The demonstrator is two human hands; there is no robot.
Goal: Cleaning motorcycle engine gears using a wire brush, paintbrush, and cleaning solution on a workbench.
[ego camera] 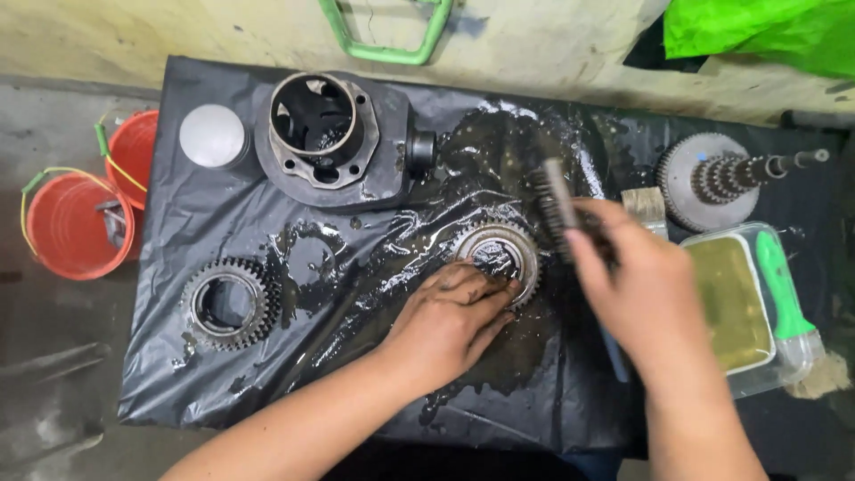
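A wet metal gear (499,250) lies flat on black plastic sheeting (356,356). My left hand (448,322) presses on the gear's near edge, its oily fingertips at the hub. My right hand (643,298) grips a wire brush (556,207), whose bristled head is raised just right of the gear, blurred. A second toothed gear (228,303) rests at the left of the sheet.
A dark engine cylinder (325,134) and a grey piston (212,135) sit at the back. A gear shaft cluster (721,178) is at the right, above a tray of yellowish liquid (732,303) with a green-handled brush (784,285). Red buckets (76,223) stand on the floor to the left.
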